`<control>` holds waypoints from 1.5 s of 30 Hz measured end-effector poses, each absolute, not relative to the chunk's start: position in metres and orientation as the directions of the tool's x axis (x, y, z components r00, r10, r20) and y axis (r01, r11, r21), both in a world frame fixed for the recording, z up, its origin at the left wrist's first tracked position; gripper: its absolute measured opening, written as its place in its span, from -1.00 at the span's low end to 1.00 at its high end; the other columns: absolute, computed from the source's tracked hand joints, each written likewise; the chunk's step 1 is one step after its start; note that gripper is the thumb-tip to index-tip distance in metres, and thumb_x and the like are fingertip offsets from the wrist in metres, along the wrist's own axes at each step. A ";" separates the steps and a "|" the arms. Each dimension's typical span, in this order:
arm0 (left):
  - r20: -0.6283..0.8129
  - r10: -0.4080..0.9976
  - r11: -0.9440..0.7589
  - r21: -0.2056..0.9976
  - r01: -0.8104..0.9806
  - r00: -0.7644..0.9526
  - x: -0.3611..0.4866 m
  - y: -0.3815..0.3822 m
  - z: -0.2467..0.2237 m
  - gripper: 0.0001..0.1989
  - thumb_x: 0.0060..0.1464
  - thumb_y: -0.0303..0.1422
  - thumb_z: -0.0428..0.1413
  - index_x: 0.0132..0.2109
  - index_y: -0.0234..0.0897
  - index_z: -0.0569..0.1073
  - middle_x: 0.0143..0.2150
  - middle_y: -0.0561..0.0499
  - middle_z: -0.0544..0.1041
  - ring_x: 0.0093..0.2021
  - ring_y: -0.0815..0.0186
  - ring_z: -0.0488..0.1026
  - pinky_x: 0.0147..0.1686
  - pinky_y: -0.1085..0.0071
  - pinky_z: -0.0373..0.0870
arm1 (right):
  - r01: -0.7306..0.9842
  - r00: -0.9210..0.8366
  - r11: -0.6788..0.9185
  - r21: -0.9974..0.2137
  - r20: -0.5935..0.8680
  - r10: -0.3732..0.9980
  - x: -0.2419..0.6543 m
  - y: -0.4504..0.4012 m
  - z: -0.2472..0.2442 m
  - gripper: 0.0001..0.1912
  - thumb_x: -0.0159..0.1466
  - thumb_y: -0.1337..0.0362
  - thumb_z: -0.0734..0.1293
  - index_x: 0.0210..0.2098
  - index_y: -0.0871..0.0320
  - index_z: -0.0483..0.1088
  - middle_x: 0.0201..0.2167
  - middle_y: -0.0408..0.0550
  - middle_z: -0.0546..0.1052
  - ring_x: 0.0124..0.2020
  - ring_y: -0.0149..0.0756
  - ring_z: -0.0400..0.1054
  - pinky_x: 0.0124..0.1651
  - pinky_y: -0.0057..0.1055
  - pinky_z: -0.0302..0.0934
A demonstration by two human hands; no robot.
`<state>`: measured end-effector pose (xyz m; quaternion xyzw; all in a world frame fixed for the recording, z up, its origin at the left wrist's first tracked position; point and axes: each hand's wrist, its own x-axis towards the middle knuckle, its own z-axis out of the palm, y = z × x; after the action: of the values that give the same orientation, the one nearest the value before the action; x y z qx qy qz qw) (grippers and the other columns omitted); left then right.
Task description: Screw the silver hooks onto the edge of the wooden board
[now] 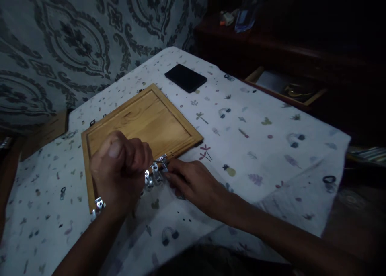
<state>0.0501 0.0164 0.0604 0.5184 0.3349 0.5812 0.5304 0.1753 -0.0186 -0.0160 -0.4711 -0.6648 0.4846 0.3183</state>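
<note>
A framed wooden panel (135,119) lies on the cloth-covered table. Along its near edge sit several shiny metal clips (155,173), and another metal clip (99,203) is at its near left corner. My left hand (120,167) is closed in a fist above this edge. From it a thin dark metal shaft (157,161) points right toward the clips; its handle is hidden in my fist. My right hand (193,183) pinches the rightmost metal clip (164,166) at the panel's edge. The fingers partly cover that clip.
A black phone or tablet (185,78) lies behind the panel on the patterned tablecloth (256,147). A cardboard piece (45,133) is at the left edge. Beyond the table, a drawer (283,87) stands open in dark furniture, with a clear bottle (245,17) above.
</note>
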 end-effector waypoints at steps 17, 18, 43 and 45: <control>0.269 0.962 -0.255 0.949 -0.188 0.050 0.055 0.004 0.055 -0.58 0.15 -0.30 0.10 -0.57 -0.28 0.10 -0.69 0.15 0.01 -0.66 0.47 -0.01 -0.63 0.44 0.00 | 0.250 -0.354 0.119 -0.961 0.024 0.935 0.178 -0.021 -0.020 -0.81 0.34 0.35 0.19 -0.43 0.14 0.25 -0.64 -0.25 0.41 -0.61 -0.45 0.29 -0.43 -0.48 0.09; 0.272 0.961 -0.259 0.949 -0.180 0.054 0.056 0.003 0.054 -0.59 0.15 -0.30 0.09 -0.57 -0.27 0.11 -0.68 0.14 0.01 -0.65 0.46 0.00 -0.62 0.43 -0.01 | 0.248 -0.357 0.128 -0.960 0.032 0.934 0.178 -0.021 -0.021 -0.80 0.34 0.34 0.19 -0.43 0.13 0.26 -0.64 -0.25 0.41 -0.60 -0.45 0.29 -0.43 -0.48 0.09; 0.240 0.833 -0.142 0.964 -0.226 0.499 0.052 0.030 0.052 -0.59 0.19 -0.28 0.07 -0.55 -0.27 0.10 -0.64 0.17 -0.07 -0.68 0.51 -0.05 -0.69 0.49 -0.07 | 0.266 -0.375 0.100 -0.959 -0.007 0.927 0.178 -0.020 -0.018 -0.85 0.33 0.38 0.18 -0.38 0.15 0.30 -0.61 -0.23 0.41 -0.57 -0.43 0.29 -0.43 -0.47 0.07; 0.220 0.792 -0.143 0.974 -0.177 0.570 0.048 0.032 0.052 -0.60 0.21 -0.26 0.05 -0.54 -0.26 0.13 -0.63 0.16 -0.06 -0.67 0.48 -0.01 -0.68 0.46 -0.05 | 0.262 -0.372 0.099 -0.960 -0.006 0.928 0.178 -0.020 -0.017 -0.85 0.35 0.35 0.18 -0.34 0.16 0.33 -0.60 -0.22 0.42 -0.56 -0.42 0.31 -0.42 -0.47 0.09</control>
<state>0.0479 0.0318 0.0521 0.6429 0.2391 0.3975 0.6095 0.1785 -0.0203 -0.0172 -0.4498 -0.6616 0.4982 0.3341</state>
